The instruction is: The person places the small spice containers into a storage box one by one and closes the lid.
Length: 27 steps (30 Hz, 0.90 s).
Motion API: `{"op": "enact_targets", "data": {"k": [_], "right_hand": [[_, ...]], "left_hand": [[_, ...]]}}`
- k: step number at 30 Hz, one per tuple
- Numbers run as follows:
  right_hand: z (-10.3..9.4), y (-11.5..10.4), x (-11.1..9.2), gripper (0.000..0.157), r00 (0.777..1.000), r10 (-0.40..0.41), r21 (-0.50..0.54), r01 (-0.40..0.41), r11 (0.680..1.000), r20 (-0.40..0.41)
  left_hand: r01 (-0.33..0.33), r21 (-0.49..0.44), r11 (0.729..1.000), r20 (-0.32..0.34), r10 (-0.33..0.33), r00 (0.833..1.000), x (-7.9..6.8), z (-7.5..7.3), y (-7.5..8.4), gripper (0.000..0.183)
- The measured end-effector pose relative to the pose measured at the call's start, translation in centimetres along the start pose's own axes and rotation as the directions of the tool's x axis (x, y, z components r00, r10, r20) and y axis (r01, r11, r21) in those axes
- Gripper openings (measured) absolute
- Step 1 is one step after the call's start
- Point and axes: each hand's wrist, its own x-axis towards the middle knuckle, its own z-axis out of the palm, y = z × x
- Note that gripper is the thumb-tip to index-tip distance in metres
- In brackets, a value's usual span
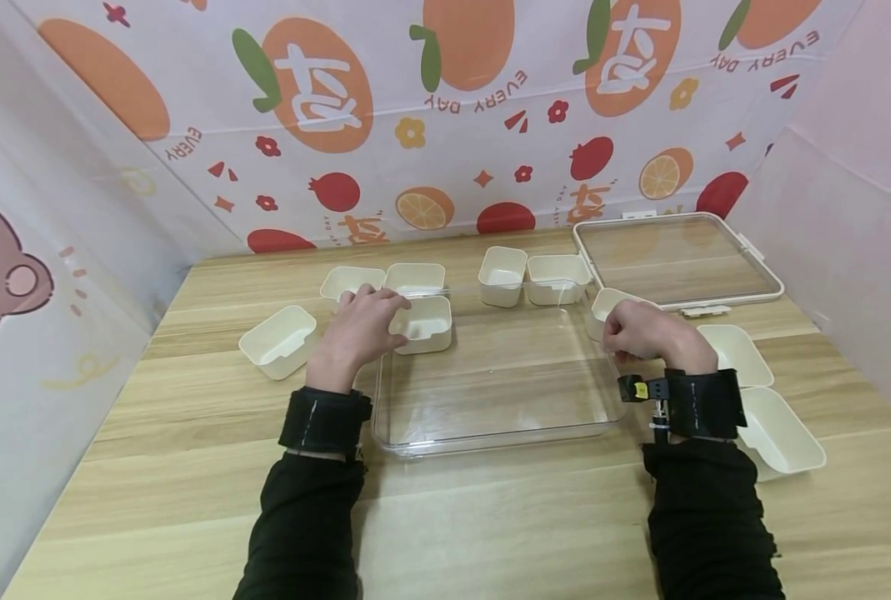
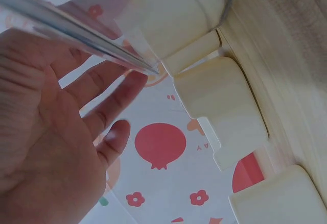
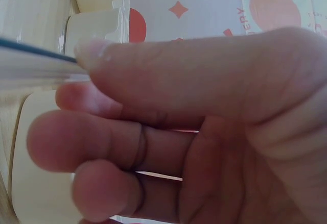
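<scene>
A clear shallow plastic box (image 1: 490, 400) sits in the middle of the table. One cream bin (image 1: 426, 337) stands in its far left corner. My left hand (image 1: 358, 329) is over the box's left side next to that bin, fingers loosely spread and gripping nothing. In the left wrist view, the box's clear rim crosses in front of the left hand (image 2: 66, 117), and the bin shows through the wall. At the box's right edge, my right hand (image 1: 643, 333) pinches the rim between thumb and curled forefinger; the right wrist view shows the thumb (image 3: 153, 76) on the thin edge.
Behind the box stand several cream bins (image 1: 503, 279). Another bin (image 1: 278, 343) lies to the left, and two more bins (image 1: 778, 429) are by the right forearm. A clear lid with white edging (image 1: 678, 258) lies at the back right, before a printed cloth (image 1: 483, 125).
</scene>
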Motion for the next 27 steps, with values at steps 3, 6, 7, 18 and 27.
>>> {"op": "enact_targets", "data": {"k": [3, 6, 7, 18, 27], "right_hand": [[0.0, 0.0, 0.1, 0.015, 1.0, 0.007, -0.004, -0.007, 1.0, 0.0], [0.0, 0.0, 0.1, 0.014, 1.0, 0.008, -0.009, -0.008, 1.0, -0.005], [0.0, 0.0, 0.1, 0.014, 1.0, 0.009, -0.01, -0.01, 1.0, -0.005], [0.1, 0.0, 0.0, 0.014, 1.0, -0.002, 0.002, 0.002, 1.0, -0.006], [0.0, -0.2, -0.1, 0.013, 1.0, 0.0, -0.004, 0.0, 1.0, -0.002]], "left_hand": [[0.012, -0.003, 1.0, -0.004, -0.012, 1.0, 0.0, 0.0, -0.2, 0.048], [0.014, -0.005, 1.0, -0.007, -0.014, 1.0, 0.0, -0.1, -0.3, 0.048], [0.014, -0.004, 1.0, -0.007, -0.014, 1.0, 0.0, -0.1, -0.3, 0.049], [0.024, -0.011, 1.0, 0.004, -0.024, 1.0, -0.3, -0.1, -0.3, 0.05], [-0.011, -0.096, 0.995, -0.07, 0.004, 0.998, -0.6, -1.5, -0.8, 0.06]]}}
